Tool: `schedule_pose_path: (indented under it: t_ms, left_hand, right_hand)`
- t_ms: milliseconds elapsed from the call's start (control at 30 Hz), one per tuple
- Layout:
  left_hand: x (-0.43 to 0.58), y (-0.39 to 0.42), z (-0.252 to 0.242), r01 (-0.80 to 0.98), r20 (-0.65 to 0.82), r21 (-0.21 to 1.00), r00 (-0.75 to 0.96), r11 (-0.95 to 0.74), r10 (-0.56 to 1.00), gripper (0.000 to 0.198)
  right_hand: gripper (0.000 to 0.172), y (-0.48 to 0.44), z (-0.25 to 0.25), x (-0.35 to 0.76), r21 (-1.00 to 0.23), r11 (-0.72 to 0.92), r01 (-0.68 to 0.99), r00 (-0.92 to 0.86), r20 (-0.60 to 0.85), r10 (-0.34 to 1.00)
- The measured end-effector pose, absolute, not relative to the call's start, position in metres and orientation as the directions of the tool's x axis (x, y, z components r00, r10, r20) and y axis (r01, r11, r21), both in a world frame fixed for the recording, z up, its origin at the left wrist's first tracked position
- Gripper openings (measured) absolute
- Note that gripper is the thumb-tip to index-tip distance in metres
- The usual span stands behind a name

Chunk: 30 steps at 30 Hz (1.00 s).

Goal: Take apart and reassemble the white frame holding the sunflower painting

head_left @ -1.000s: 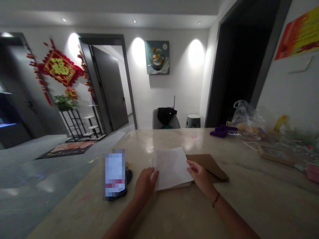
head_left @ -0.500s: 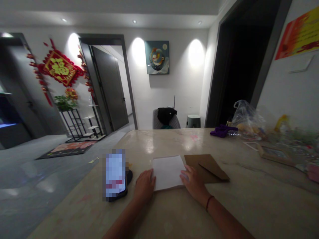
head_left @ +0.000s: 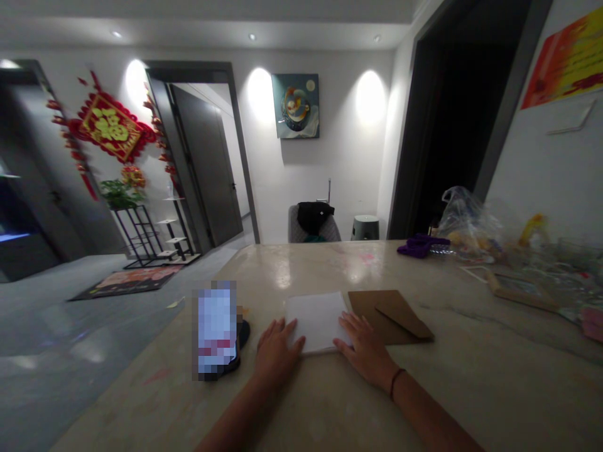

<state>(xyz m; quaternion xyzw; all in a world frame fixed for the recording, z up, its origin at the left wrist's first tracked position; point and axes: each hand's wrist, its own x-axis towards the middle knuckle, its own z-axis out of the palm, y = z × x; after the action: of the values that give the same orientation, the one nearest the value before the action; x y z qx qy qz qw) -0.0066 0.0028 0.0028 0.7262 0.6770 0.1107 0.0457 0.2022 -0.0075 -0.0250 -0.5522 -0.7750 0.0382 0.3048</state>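
Observation:
White paper (head_left: 316, 323), perhaps a small stack of sheets, lies flat on the marble-patterned table (head_left: 325, 402) in front of me. At its left edge rests my left hand (head_left: 279, 348), fingers spread, with the fingertips and thumb on the paper. My right hand (head_left: 365, 346) lies over the right edge, its fingers spread out on the sheet, a dark red cord around the wrist. A brown paper envelope (head_left: 381, 307) with a pointed flap sits just right of the paper, partly behind my right hand.
On the left a phone (head_left: 217, 329), its screen blurred out, stands tilted on a dark stand. A purple cloth item (head_left: 419, 246), a clear plastic bag (head_left: 471, 226) and a wooden frame (head_left: 521, 290) occupy the right side. A grey chair (head_left: 294, 226) stands beyond the far edge.
My hands have gone from gripping the paper's side edges to lying spread on it. The paper has shifted slightly left and now lies flatter. Phone and envelope stay put.

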Motion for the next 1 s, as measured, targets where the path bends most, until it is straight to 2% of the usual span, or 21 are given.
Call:
schedule_pose_path:
  t_ms: [133, 267, 333, 433, 500, 567, 700, 833, 933, 1000]
  left_hand:
    - [-0.008, 0.004, 0.002, 0.969, 0.162, 0.226, 0.061, -0.097, 0.985, 0.043]
    - [-0.008, 0.003, 0.003, 0.971, 0.142, 0.220, 0.059, -0.090, 0.988, 0.044]
    - [-0.008, 0.003, 0.003, 0.972, 0.130, 0.217, 0.061, -0.089, 0.990, 0.043]
    - [-0.009, 0.002, 0.004, 0.972, 0.117, 0.210, 0.086, -0.110, 0.989, 0.042]
    - [-0.010, 0.002, 0.005, 0.973, 0.111, 0.203, 0.092, -0.113, 0.990, 0.043]
    - [-0.012, 0.002, 0.006, 0.976, 0.113, 0.196, 0.070, -0.091, 0.991, 0.045]
    - [-0.013, 0.003, 0.007, 0.983, 0.105, 0.175, 0.041, -0.059, 0.994, 0.047]
    - [-0.012, 0.003, 0.008, 0.988, 0.088, 0.152, 0.024, -0.037, 0.996, 0.047]
    - [-0.009, 0.003, 0.009, 0.991, 0.087, 0.136, 0.006, -0.018, 0.996, 0.046]
    - [-0.008, 0.003, 0.008, 0.992, 0.086, 0.128, 0.006, -0.017, 0.996, 0.046]
  right_hand:
    - [0.037, -0.007, -0.019, 0.205, -0.443, 0.373, 0.816, -0.158, 0.449, 0.879]
    - [0.032, -0.002, -0.016, 0.211, -0.452, 0.371, 0.811, -0.167, 0.428, 0.888]
    - [0.033, 0.001, -0.016, 0.221, -0.410, 0.276, 0.869, -0.074, 0.444, 0.893]
    - [0.034, 0.004, -0.021, 0.242, -0.241, -0.015, 0.970, 0.136, 0.490, 0.861]
    - [0.041, 0.005, -0.026, 0.258, -0.158, -0.186, 0.970, 0.239, 0.472, 0.849]
    - [0.037, 0.007, -0.031, 0.271, -0.142, -0.242, 0.960, 0.280, 0.419, 0.864]
    - [0.032, 0.010, -0.031, 0.287, -0.159, -0.191, 0.969, 0.236, 0.358, 0.903]
    - [0.035, 0.013, -0.021, 0.287, -0.260, -0.177, 0.949, 0.276, 0.418, 0.866]
    - [0.034, 0.010, -0.015, 0.272, -0.351, -0.063, 0.934, 0.231, 0.461, 0.857]
    - [0.031, 0.006, -0.013, 0.254, -0.360, 0.040, 0.932, 0.145, 0.474, 0.868]
